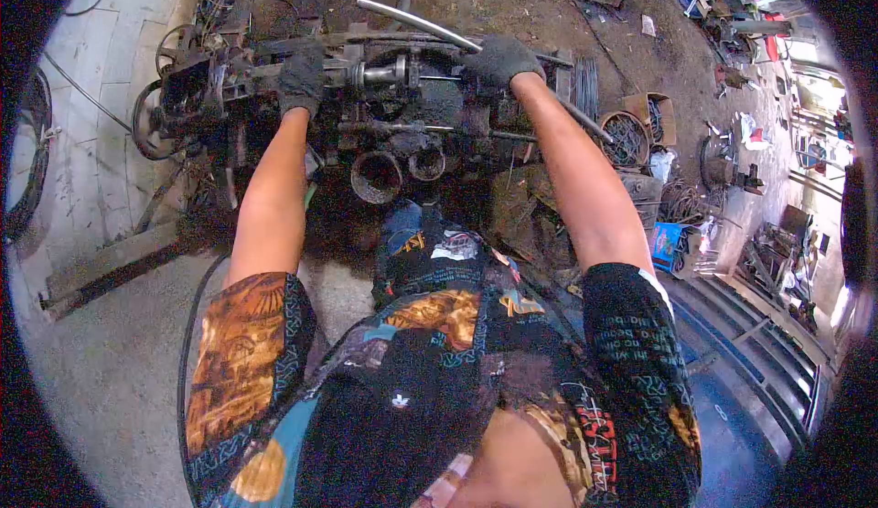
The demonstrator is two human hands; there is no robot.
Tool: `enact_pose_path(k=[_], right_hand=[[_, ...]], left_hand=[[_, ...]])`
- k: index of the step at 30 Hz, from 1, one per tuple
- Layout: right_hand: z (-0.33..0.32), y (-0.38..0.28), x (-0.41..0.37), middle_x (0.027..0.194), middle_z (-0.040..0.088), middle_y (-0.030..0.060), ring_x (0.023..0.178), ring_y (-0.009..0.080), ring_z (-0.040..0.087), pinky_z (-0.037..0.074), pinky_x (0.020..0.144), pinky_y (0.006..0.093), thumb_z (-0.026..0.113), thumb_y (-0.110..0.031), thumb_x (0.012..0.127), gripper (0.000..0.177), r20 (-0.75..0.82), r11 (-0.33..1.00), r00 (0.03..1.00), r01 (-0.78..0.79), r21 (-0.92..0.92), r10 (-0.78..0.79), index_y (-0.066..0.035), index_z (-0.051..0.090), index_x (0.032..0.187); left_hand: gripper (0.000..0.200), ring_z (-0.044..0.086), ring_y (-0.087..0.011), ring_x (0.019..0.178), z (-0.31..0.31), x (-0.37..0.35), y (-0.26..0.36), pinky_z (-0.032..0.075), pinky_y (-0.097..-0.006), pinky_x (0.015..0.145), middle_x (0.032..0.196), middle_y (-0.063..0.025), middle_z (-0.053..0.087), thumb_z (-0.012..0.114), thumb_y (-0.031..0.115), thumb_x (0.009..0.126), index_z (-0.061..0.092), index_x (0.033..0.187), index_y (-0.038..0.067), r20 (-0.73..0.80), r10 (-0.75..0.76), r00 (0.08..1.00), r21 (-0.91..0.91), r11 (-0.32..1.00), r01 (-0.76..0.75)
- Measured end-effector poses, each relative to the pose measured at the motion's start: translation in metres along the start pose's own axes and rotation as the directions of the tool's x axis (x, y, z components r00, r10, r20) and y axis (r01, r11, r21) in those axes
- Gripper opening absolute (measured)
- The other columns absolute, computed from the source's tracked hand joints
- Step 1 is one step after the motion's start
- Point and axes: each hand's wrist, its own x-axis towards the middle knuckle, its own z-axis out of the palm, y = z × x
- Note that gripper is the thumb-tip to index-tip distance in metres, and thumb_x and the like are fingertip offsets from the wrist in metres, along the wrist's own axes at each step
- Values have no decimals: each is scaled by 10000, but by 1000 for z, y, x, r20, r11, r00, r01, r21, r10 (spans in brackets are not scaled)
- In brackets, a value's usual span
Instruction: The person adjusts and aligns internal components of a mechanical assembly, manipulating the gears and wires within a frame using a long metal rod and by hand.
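Observation:
My right hand (503, 60), in a dark work glove, is closed around a long, slightly bent metal bar (416, 21). The bar slants across the machine, one end to the upper left, and seems to run on past my hand to the lower right. My left hand (300, 78), also gloved, rests on the left part of a greasy dark machine (439, 101); its fingers blend into the dark metal. Between my hands is a shiny cylindrical shaft (382, 73). Two round open-ended tubes, a larger one (376, 177) and a smaller one (426, 162), face me on the machine's near side.
A handwheel (151, 120) stands at the machine's left end. To the right are a bundle of thin rods (585, 87), a round container of metal pieces (626, 138), a cardboard box (660, 117) and a blue container (668, 245). A metal beam (114, 266) lies at lower left.

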Motion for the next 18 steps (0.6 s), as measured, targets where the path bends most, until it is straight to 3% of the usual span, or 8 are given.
enact_pose_path(k=[2, 4, 7, 8, 10, 13, 17, 18], right_hand=[[-2, -1, -4, 979, 659, 248, 909, 392, 650, 504, 832, 456, 636, -553, 732, 574, 23, 1000, 1000, -3, -8, 3, -43, 697, 989], [-6, -3, -7, 994, 658, 245, 920, 392, 648, 504, 837, 458, 634, -546, 737, 571, 45, 1000, 999, -2, -17, 3, -42, 693, 998], [-13, -9, -11, 1018, 656, 241, 934, 393, 645, 502, 843, 460, 641, -533, 738, 569, 88, 1000, 996, -29, 0, 29, -35, 687, 1009], [-17, -12, -15, 1020, 656, 238, 936, 390, 645, 503, 840, 461, 637, -527, 742, 564, 81, 1000, 997, -17, -19, 19, -40, 683, 1022], [-24, -13, -21, 1021, 656, 236, 938, 387, 644, 503, 837, 462, 633, -522, 745, 560, 74, 999, 997, -7, -38, 10, -45, 679, 1034], [-24, -16, -24, 1005, 658, 234, 934, 377, 648, 503, 831, 465, 629, -512, 748, 542, 49, 999, 999, -5, -45, 7, -61, 678, 1044], [-4, 0, -12, 982, 664, 227, 911, 373, 654, 504, 822, 460, 623, -500, 750, 512, 45, 1000, 999, 19, -11, -19, -83, 685, 1040], [0, 2, -11, 977, 666, 224, 903, 374, 655, 506, 819, 457, 623, -492, 749, 499, 0, 1000, 1000, 12, 13, -12, -87, 689, 1033]], left_hand=[[251, 617, -374, 918, 0, -2, 3, 500, -442, 795, 1025, -231, 606, 432, 140, 901, 571, 1083, 36, 107, -28, 994, 99, 995, 18], [261, 623, -371, 902, 23, -2, -10, 507, -439, 783, 1021, -234, 605, 433, 135, 901, 569, 1101, 37, -94, 92, 991, 63, 994, -86], [243, 631, -366, 866, 45, 0, -25, 512, -449, 753, 996, -216, 617, 437, 141, 902, 571, 1078, 43, -253, 231, 939, 122, 971, -206], [243, 631, -366, 866, 35, 0, -17, 512, -449, 753, 996, -216, 617, 437, 141, 902, 571, 1078, 43, -251, 233, 939, 123, 970, -208], [221, 638, -358, 841, 8, 0, 9, 515, -451, 738, 971, -200, 624, 437, 135, 902, 568, 1051, 38, 92, -70, 993, 148, 987, 56], [204, 638, -356, 841, 9, -3, 5, 515, -448, 739, 962, -202, 623, 438, 140, 906, 566, 1027, 39, -17, -33, 999, 45, 998, 34], [212, 637, -359, 829, 17, -4, 0, 513, -452, 727, 956, -203, 623, 444, 161, 909, 566, 1042, 48, -2, -29, 1000, 57, 998, 29], [222, 632, -364, 846, 38, -1, -11, 510, -449, 739, 963, -206, 623, 447, 174, 910, 573, 1048, 52, -135, 95, 986, 129, 989, -78]])
